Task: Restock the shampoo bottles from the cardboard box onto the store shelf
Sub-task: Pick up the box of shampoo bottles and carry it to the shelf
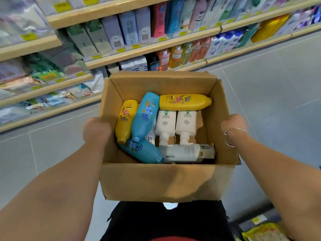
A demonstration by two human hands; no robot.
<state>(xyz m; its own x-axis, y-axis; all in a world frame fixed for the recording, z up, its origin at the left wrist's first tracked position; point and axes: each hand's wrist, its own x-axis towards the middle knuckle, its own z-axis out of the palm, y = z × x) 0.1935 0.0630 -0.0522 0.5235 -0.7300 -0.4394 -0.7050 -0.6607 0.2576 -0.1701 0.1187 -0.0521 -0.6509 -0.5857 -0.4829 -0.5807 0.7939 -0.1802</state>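
Two hands hold the box (156,181) aloft: the left hand (96,130) at its left wall, the right hand (233,124) at its right wall, fingers curled onto the cardboard, tips hidden. Inside the box lie yellow, blue and white bottles (145,115). Beyond the box stand stocked shelves (156,44); beneath it, grey floor (260,87).

Just one wide-angle head cam, pointing forward and down, close above the box (165,181), with shelves (156,47) slanting across the top and floor (278,84) at right.
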